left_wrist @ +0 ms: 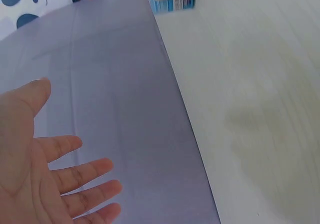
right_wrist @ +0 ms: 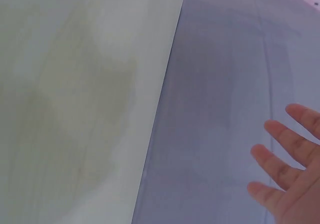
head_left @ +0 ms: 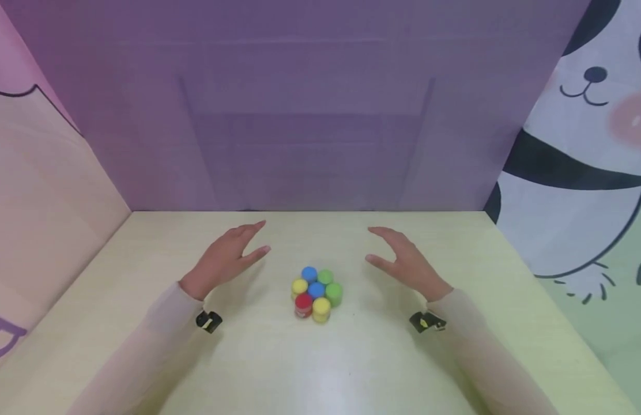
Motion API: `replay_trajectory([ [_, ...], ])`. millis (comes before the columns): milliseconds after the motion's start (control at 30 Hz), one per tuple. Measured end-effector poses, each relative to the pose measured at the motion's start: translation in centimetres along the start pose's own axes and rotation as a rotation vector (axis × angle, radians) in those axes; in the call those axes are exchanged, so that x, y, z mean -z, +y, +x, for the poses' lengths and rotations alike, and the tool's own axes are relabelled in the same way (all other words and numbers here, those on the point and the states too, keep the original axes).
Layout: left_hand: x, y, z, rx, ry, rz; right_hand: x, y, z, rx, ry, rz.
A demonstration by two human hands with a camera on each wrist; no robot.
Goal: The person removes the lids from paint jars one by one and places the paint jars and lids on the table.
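A tight cluster of several small round tubs with coloured lids sits on the table in the head view. Among them are a red tub (head_left: 303,305), a yellow tub (head_left: 321,310), a blue tub (head_left: 316,290) and a green tub (head_left: 334,294). To the left of the cluster, my left hand (head_left: 224,256) is held above the table, fingers extended and thumb apart, holding nothing. My right hand (head_left: 407,262) mirrors it on the right, also without contact. In the left wrist view, the tubs (left_wrist: 175,2) show only partly at the top edge.
The pale table (head_left: 320,369) meets a purple backdrop (head_left: 320,144) at its far edge. A panda picture (head_left: 585,219) covers the right wall, and a pale printed panel (head_left: 40,190) stands at the left. Each wrist wears a small black device (head_left: 208,321).
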State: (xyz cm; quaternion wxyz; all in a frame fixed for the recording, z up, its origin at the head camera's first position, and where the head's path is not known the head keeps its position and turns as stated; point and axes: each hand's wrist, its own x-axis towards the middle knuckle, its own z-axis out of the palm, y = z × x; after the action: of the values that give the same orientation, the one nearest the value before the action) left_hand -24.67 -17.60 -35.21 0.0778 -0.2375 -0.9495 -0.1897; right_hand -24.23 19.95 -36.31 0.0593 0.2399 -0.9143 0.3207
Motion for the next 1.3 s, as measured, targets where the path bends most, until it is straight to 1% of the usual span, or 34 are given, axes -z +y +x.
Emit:
replay_trajectory([
  [67,0.0,0.4,-0.2,0.004,-0.005,-0.01,-0.4,-0.7,-0.2,0.012,-0.016,0.015],
  [200,0.0,1.1,-0.7,0.027,-0.028,-0.034,-1.4,-1.7,-0.4,0.062,-0.053,0.019],
  [367,0.1,1.7,-1.4,0.038,-0.055,-0.086,-2.8,-2.6,-0.6,0.112,-0.092,0.006],
  [633,-0.2,2.5,-2.6,0.023,-0.082,-0.143,-4.7,-4.1,-1.0,0.228,-0.16,0.018],
  [700,-0.4,2.7,-2.8,0.018,-0.092,-0.157,-5.1,-4.5,-1.0,0.249,-0.175,0.007],
  [800,-0.7,3.0,-3.2,0.006,-0.114,-0.167,-5.7,-5.1,-0.9,0.276,-0.196,-0.04],
  [933,-0.9,3.6,-3.4,-0.006,-0.142,-0.172,-6.1,-5.8,-0.8,0.271,-0.207,-0.115],
  [1067,-1.2,4.0,-3.6,-0.014,-0.161,-0.169,-6.6,-6.3,-0.8,0.215,-0.216,-0.16],
  [1167,-1.5,4.1,-3.8,-0.045,-0.162,-0.155,-7.1,-6.6,-1.0,0.172,-0.227,-0.207],
  [1300,-1.9,4.2,-3.9,-0.098,-0.143,-0.141,-7.5,-6.9,-1.1,0.162,-0.22,-0.252],
])
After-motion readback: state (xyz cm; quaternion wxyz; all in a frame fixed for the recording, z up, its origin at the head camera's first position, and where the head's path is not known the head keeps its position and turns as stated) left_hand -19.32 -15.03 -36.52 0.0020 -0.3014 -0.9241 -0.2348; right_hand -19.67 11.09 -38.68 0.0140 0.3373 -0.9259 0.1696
